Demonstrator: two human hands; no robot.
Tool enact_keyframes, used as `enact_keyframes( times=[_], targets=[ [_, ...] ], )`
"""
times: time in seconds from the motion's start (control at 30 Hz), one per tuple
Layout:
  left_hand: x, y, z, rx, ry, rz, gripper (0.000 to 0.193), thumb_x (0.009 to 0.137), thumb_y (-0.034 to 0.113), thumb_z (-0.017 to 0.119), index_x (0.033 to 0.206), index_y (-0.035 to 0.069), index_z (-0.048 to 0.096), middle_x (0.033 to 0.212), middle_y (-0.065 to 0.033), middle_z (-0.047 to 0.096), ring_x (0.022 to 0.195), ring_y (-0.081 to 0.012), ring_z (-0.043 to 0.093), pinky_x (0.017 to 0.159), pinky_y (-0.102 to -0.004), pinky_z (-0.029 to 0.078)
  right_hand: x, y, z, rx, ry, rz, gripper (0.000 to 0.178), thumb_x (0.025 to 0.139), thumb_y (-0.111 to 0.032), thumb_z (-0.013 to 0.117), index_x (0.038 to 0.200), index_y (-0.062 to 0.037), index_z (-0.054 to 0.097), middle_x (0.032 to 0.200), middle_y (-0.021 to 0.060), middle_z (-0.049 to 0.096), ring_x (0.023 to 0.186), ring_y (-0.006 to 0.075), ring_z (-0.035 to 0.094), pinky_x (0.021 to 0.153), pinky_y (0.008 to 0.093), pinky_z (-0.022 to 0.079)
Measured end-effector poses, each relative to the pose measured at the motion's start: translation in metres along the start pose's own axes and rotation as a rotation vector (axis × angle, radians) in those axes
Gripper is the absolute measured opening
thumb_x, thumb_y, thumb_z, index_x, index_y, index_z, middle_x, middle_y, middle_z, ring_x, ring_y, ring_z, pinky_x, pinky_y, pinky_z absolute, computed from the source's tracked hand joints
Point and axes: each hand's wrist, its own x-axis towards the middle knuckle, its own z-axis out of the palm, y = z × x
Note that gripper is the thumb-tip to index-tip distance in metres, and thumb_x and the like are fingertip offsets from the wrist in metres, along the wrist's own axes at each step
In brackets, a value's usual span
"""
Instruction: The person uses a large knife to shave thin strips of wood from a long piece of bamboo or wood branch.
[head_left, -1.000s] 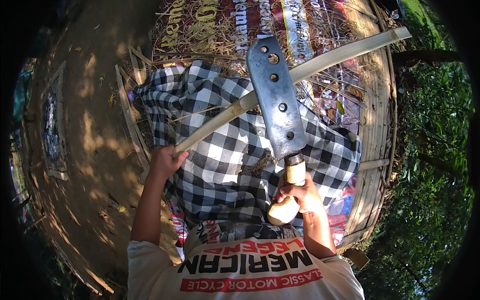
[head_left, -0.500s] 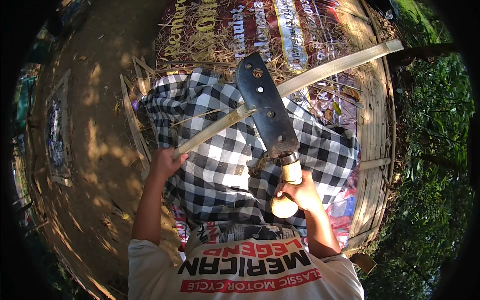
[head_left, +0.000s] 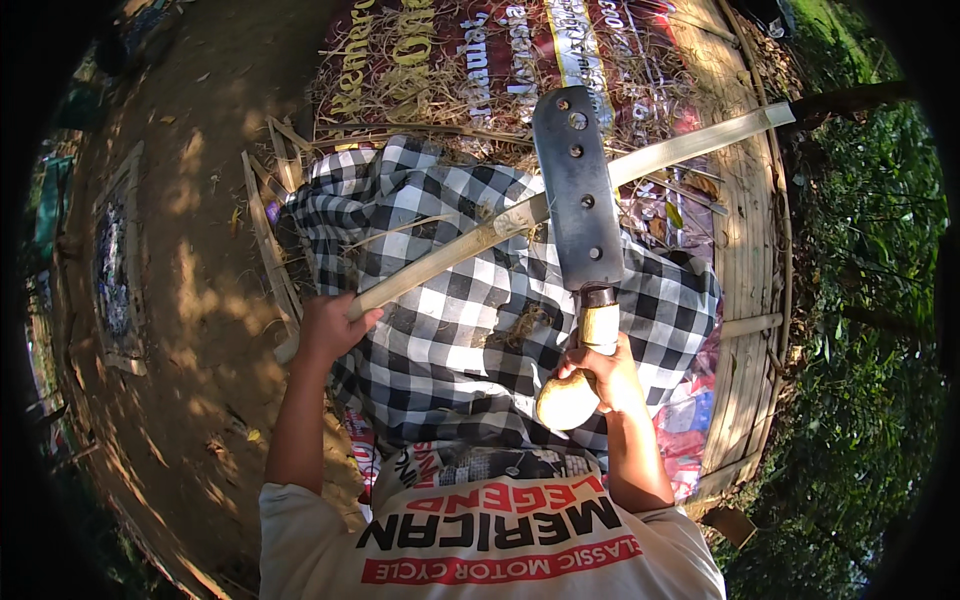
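My left hand [head_left: 333, 326] is closed around the near end of a long pale bamboo strip [head_left: 430, 262], which slants up to the far right across my lap. My right hand [head_left: 606, 374] grips the wooden handle of a broad cleaver-like knife [head_left: 585, 225] with a row of holes along its dark blade. The blade lies across the strip near its middle and hides part of it; whether the edge bites into the wood I cannot tell. A black-and-white checked cloth [head_left: 420, 350] covers my legs beneath both.
A printed dark red banner [head_left: 440, 60] strewn with thin shavings spreads ahead. On the right runs a bamboo slat platform edge [head_left: 745, 370], with green plants beyond. Bamboo pieces [head_left: 268, 235] lean at the left beside the bare dirt ground [head_left: 195, 330].
The knife has slid along the strip to the right, away from my left hand, and its blade stands more upright. The strip's far end has dipped slightly; my left hand has barely moved.
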Motion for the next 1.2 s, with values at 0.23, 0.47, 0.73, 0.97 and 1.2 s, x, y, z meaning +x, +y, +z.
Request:
enact_keyframes(
  times=[0.23,0.47,0.73,0.97,1.2],
  targets=[
    [-0.010,0.018,-0.005,0.126,-0.065,0.089,0.055,0.070,0.056,0.073,0.058,0.004,0.058,0.051,-0.0143,0.056,0.048,-0.0334,0.059,0.050,-0.0414,0.048,0.051,-0.024,0.018,0.063,0.120,-0.286,0.031,0.075,0.001,0.063,0.105,0.0048,0.053,0.108,0.0148,0.061,0.107,0.0271,0.059,0.096,0.0394,0.045],
    [-0.026,0.026,-0.023,0.122,-0.243,-0.065,0.054,0.073,0.054,0.071,0.081,0.001,0.062,0.071,-0.0167,0.061,0.074,-0.0338,0.062,0.068,-0.0417,0.050,0.063,-0.021,0.033,0.335,0.081,-0.395,0.036,0.077,0.000,0.060,0.112,0.0034,0.051,0.107,0.0136,0.057,0.109,0.0267,0.057,0.094,0.0398,0.046],
    [-0.224,-0.029,0.009,-0.702,0.946,-1.068,0.033,0.089,0.031,0.058,0.102,0.001,0.052,0.086,-0.0072,0.052,0.084,-0.0195,0.052,0.074,-0.0323,0.043,0.043,-0.012,0.017,0.354,0.255,-0.362,0.018,0.077,-0.001,0.059,0.093,-0.0021,0.050,0.109,0.0118,0.050,0.117,0.0304,0.052,0.096,0.0428,0.045],
    [-0.305,0.058,0.143,-1.438,0.017,-1.517,0.033,0.090,0.031,0.058,0.104,0.002,0.051,0.087,-0.0075,0.053,0.084,-0.0200,0.053,0.074,-0.0326,0.043,0.040,-0.013,0.011,0.280,0.227,-0.329,0.019,0.076,-0.001,0.056,0.093,-0.0017,0.048,0.107,0.0126,0.052,0.115,0.0295,0.053,0.094,0.0430,0.046],
    [-0.278,0.053,0.163,-1.499,0.002,-1.401,0.034,0.090,0.032,0.057,0.106,0.002,0.051,0.087,-0.0079,0.053,0.084,-0.0205,0.053,0.073,-0.0329,0.044,0.030,-0.016,0.023,0.216,0.140,-0.378,0.024,0.072,0.002,0.058,0.095,-0.0015,0.051,0.100,0.0106,0.055,0.109,0.0276,0.057,0.092,0.0419,0.048]
  ],
)
